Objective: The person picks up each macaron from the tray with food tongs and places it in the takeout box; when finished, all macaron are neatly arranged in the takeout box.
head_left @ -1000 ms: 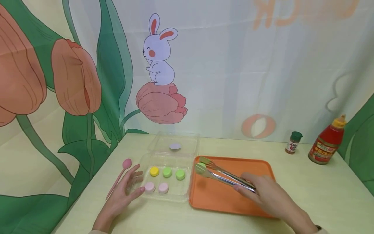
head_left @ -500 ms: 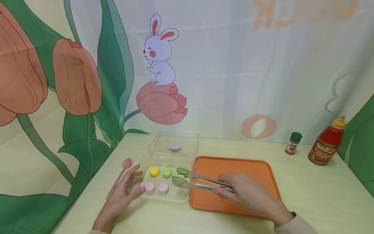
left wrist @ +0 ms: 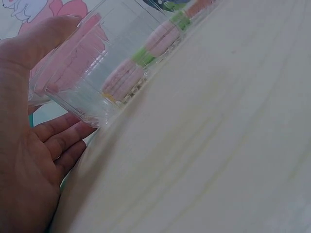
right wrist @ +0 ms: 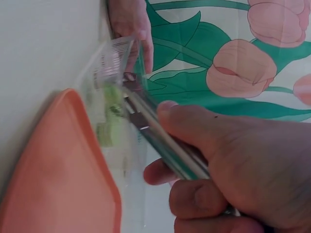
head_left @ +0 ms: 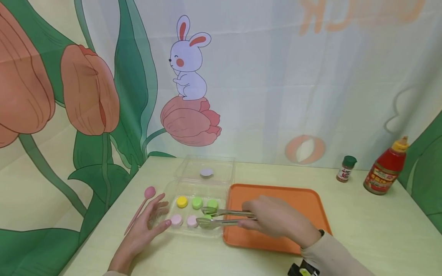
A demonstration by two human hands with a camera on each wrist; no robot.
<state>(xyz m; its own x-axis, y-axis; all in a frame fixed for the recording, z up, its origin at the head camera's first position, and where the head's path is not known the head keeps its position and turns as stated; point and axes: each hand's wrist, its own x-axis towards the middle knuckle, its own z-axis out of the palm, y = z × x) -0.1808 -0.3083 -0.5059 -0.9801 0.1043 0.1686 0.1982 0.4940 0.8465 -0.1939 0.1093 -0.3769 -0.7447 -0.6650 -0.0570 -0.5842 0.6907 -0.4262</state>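
My right hand [head_left: 267, 216] grips metal tongs [head_left: 229, 222] by their handles. Between the tong tips, at the front right of a clear plastic box [head_left: 216, 234], is a green macaron [head_left: 207, 217], partly hidden by them. Behind it lies another green macaron [head_left: 212, 203], with a further green macaron [head_left: 197, 202] and a yellow macaron [head_left: 182, 202] to its left. Two pink macarons, a left one [head_left: 176, 220] and a right one [head_left: 192, 221], fill the front row. At the box's left side my left hand [head_left: 143, 226] rests with spread fingers, touching the wall in the left wrist view.
An orange tray [head_left: 276, 191] lies right beside the box. The clear lid [head_left: 221, 165] stands open behind. A pink spoon [head_left: 139, 211] lies left of my left hand. Farther right stand a green-capped spice jar [head_left: 346, 169] and a red sauce bottle [head_left: 386, 168].
My right hand has moved left with the tongs, carrying the green macaron from above the tray's left edge into the box's front right. My left hand has stayed in place.
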